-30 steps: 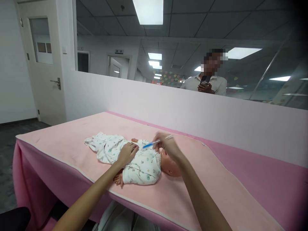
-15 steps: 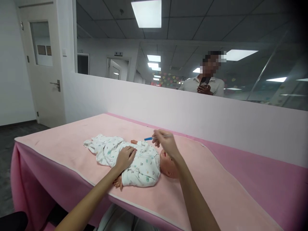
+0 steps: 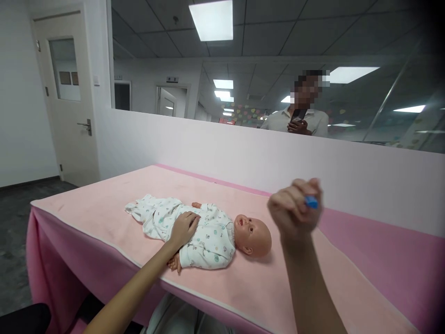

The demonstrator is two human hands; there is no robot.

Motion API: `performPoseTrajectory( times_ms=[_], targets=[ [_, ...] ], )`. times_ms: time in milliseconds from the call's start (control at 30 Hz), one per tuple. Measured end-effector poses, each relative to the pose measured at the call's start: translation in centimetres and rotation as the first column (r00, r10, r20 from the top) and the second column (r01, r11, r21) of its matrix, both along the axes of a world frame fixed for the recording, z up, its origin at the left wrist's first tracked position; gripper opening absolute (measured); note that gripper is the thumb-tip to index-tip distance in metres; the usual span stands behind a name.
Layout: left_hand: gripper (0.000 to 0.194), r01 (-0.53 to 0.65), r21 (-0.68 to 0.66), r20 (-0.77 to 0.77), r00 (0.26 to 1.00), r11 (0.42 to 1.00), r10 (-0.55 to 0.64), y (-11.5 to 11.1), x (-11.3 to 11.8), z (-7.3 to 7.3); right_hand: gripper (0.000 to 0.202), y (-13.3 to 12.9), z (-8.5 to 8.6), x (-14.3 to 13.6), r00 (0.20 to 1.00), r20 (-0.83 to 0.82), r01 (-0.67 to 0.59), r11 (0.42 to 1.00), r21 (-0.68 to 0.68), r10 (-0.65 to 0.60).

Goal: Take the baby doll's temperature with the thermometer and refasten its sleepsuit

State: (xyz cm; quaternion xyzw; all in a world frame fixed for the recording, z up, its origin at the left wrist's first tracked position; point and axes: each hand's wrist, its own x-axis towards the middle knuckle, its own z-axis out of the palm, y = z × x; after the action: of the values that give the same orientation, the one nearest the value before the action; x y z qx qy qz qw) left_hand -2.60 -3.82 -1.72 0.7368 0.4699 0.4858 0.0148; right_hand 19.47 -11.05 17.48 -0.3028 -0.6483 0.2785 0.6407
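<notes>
A baby doll (image 3: 213,241) in a white printed sleepsuit lies on its back on the pink table cover, its head to the right and its legs to the left. My left hand (image 3: 184,229) rests flat on the doll's belly with the fingers out. Raised above the cover, to the right of the doll's head (image 3: 253,235), is my right hand (image 3: 295,206), closed in a fist and slightly blurred. From it pokes the blue end of a slim stick (image 3: 311,202); the rest of the stick is hidden by the hand.
A pink padded cover (image 3: 236,290) spreads over the table, which stands against a low white wall (image 3: 215,148) with a window above. Behind the glass a person (image 3: 299,118) holds a phone. A door (image 3: 66,139) is at the left, a dark chair part (image 3: 26,317) at lower left.
My right hand has moved right and nearer to me, away from over the doll's head, with the blue-ended stick in it. My left hand stays on the doll's belly.
</notes>
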Motion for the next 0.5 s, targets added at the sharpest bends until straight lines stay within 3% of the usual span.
performPoseTrajectory(
  times_ms=[133,233,333,500],
  targets=[
    [0.027,-0.008,0.000,-0.008,1.000,1.000,0.008,-0.1,0.0,0.0,0.039,1.8,-3.9,-1.9,0.974,0.224,-0.001,0.992,-0.127,0.029],
    [0.027,-0.009,0.005,-0.004,1.000,1.000,0.009,-0.1,0.1,0.0,0.032,2.8,-6.8,-3.2,0.970,0.241,0.007,0.986,-0.165,0.034],
    [0.027,-0.013,0.009,0.000,1.000,1.000,0.013,0.0,0.2,0.0,0.035,3.1,-8.6,-3.9,0.986,0.107,-0.092,0.954,-0.284,0.126],
    [0.026,-0.023,0.001,-0.005,1.000,1.000,0.023,0.0,0.2,-0.1,0.044,2.9,-10.3,-4.2,0.966,-0.128,-0.258,0.852,-0.456,0.223]
  ],
)
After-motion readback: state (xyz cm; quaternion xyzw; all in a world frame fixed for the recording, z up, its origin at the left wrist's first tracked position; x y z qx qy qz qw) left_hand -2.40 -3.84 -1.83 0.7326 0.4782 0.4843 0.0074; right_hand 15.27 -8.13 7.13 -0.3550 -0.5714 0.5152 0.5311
